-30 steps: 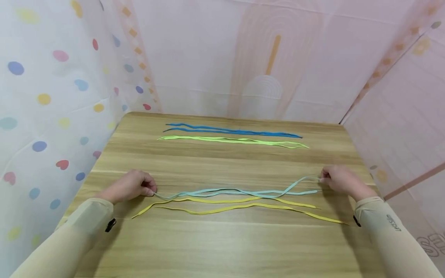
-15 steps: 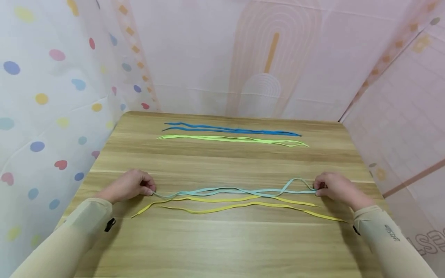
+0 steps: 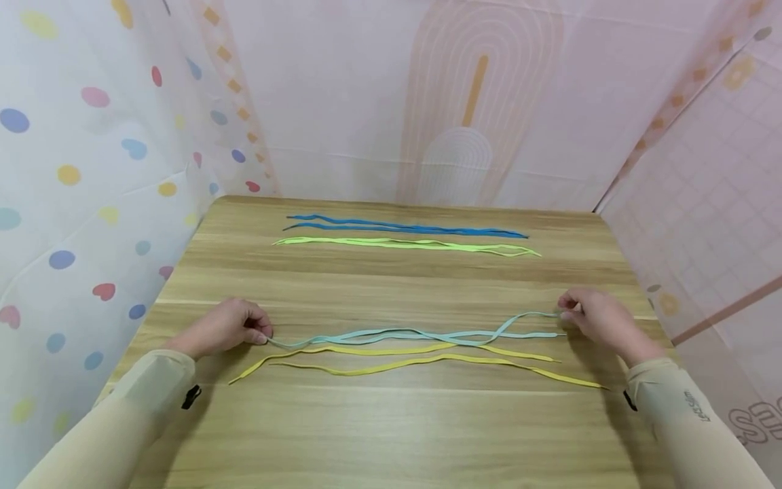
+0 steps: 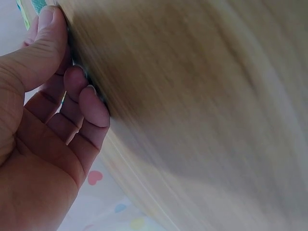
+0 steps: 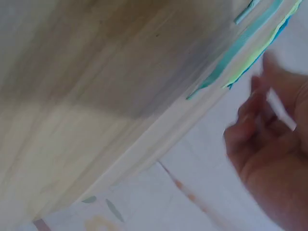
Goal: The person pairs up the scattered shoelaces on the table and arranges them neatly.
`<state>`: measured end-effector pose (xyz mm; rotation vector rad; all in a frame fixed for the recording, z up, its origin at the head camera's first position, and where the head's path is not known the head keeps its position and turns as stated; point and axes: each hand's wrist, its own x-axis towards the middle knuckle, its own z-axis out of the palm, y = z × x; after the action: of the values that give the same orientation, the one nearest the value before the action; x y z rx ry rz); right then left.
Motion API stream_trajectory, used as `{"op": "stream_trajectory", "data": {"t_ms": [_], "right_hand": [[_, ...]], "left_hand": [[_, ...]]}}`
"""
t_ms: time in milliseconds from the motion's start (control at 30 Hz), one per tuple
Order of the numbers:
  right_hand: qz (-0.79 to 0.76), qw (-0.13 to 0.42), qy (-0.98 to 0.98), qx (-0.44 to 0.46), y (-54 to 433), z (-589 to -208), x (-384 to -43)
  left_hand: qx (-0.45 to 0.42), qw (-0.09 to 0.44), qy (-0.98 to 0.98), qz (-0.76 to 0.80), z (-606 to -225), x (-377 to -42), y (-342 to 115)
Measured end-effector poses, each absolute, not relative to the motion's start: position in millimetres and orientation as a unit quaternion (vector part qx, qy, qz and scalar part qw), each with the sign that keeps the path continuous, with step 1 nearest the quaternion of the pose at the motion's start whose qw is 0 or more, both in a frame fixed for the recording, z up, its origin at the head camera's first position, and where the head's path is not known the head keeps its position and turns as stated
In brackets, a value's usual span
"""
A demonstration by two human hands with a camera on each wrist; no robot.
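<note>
Two pale teal shoelaces (image 3: 379, 334) lie side by side across the wooden table, crossing near their right part. My left hand (image 3: 241, 324) pinches a left end of them between thumb and fingertips, as the left wrist view shows with a bit of teal lace (image 4: 38, 5) at the thumb tip. At the other side, my right hand (image 3: 592, 319) hovers by the farther lace's right end. In the right wrist view that teal lace (image 5: 231, 55) has a free end apart from my loosely bent, blurred fingers (image 5: 240, 130).
Two yellow shoelaces (image 3: 391, 370) lie just nearer than the teal ones, partly touching them. Farther back are neon green shoelaces (image 3: 397, 244) and blue shoelaces (image 3: 403, 226). Patterned curtains (image 3: 342, 102) border the table (image 3: 391, 435) at the back and sides.
My right hand came in to the nearer teal lace's end, then drew back outward and away. The farther lace's looped right part straightened out. My left hand held its place.
</note>
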<state>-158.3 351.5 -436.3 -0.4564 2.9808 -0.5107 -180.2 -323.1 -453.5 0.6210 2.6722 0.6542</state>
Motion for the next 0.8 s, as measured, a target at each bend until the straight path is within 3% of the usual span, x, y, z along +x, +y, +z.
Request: {"op": "stream_trajectory", "data": {"t_ms": [267, 667, 800], "right_hand": [[-0.163, 0.094, 0.96, -0.21, 342, -447, -148], [-0.122, 0.023, 0.965, -0.232, 356, -440, -122], [-0.158, 0.04, 0.961, -0.222, 372, -430, -117]], "left_hand": [[0.219, 0.158, 0.935, 0.231, -453, -180, -323], [0.24, 0.114, 0.94, 0.215, -450, -175, -337], [0.228, 0.124, 0.939, 0.224, -443, -174, -340]]}}
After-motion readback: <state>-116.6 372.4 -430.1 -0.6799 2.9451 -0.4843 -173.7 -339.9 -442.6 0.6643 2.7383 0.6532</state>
